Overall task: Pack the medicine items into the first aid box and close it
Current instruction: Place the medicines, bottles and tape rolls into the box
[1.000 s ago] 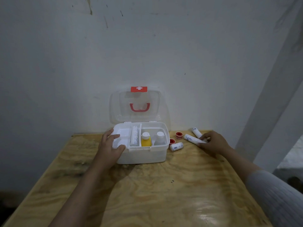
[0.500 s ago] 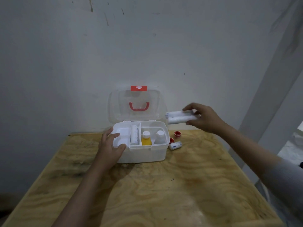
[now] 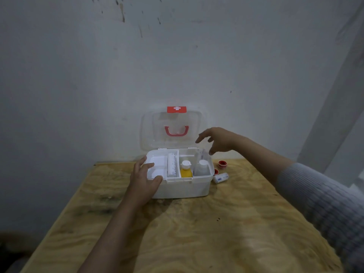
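The white first aid box (image 3: pixel 183 189) stands open at the table's back, its clear lid (image 3: pixel 155 125) with a red handle upright against the wall. Inside are a white bandage roll (image 3: pixel 171 164), a yellow bottle (image 3: pixel 186 171) and a white bottle (image 3: pixel 202 167). My left hand (image 3: pixel 143 178) grips the box's front left corner, thumb on the rim. My right hand (image 3: pixel 220 140) hovers over the box's right rear with fingers spread and nothing in it. A blurred white shape (image 3: pixel 200 154) shows just below it, inside the right compartment.
Right of the box on the plywood table (image 3: pixel 197 233) lie two red tape rolls (image 3: pixel 222 164) (image 3: pixel 216 171) and a small white roll (image 3: pixel 221 177). A grey wall stands close behind, and a white post (image 3: pixel 334 115) rises at the right.
My right hand picked two white rolls off the table, carried them over the box and opened; the rolls have left the hand. My left hand stayed on the box.
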Demonstrator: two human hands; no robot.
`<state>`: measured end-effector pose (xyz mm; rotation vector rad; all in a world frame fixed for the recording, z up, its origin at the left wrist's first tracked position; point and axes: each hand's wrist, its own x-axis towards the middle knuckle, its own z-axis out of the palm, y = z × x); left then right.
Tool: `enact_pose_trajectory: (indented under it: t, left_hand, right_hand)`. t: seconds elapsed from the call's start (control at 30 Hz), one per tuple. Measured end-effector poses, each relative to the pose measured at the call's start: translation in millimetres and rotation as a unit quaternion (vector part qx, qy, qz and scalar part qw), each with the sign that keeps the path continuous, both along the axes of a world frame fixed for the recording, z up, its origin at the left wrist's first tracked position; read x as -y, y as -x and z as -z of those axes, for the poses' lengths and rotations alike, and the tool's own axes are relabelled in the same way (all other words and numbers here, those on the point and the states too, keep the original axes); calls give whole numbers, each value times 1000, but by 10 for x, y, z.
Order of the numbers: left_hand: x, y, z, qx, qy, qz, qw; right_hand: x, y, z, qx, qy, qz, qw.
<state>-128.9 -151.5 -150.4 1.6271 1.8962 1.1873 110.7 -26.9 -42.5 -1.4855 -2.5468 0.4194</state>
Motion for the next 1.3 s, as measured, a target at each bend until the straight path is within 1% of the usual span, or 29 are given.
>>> enact_pose_trajectory:
  t: [0.1,0.17,0.23,0.33,0.5,0.57,0.7,0.9,1.03,1.13,1.3]
  left_hand:
    - [-12,11,13,1,-4,2,1000]
    - [-16,7,16,4,-5,0,1000]
    - [-15,-5,15,4,-7,-2,1000]
    - [-11,-11,17,6,-17,1,1000]
    - [-21,0,24,8,-17,3,1000]
    - [-22,-2,27,7,-17,3,1000]
    - [-29,2,35,-4,-18,-2,1000]
    - [-45,16,55,-4,-19,1,1000]
    - [-42,11,56,-3,-17,-2,1000]
    - [-38,5,55,-4,-17,-3,1000]
    - [-29,11,52,0,-23,3,1000]
  right_hand:
    - [1,-228,91,-98,-42,42,993]
    - [13,-411,231,-156,-73,91,981]
    - [24,-572,420,-186,-81,133,970]
    - [35,-710,718,-148,-51,137,978]
    - [-18,-694,1003,-48,3,81,996]
    - [-32,-669,1013,-29,22,68,997]
    - [-69,-644,996,-53,59,65,995]
    - [-144,-476,1037,-75,80,162,981]
    - [-203,-382,1048,-94,91,236,963]
    - [-199,-356,1035,-102,87,263,955]
    - [-120,-453,918,-180,70,280,941]
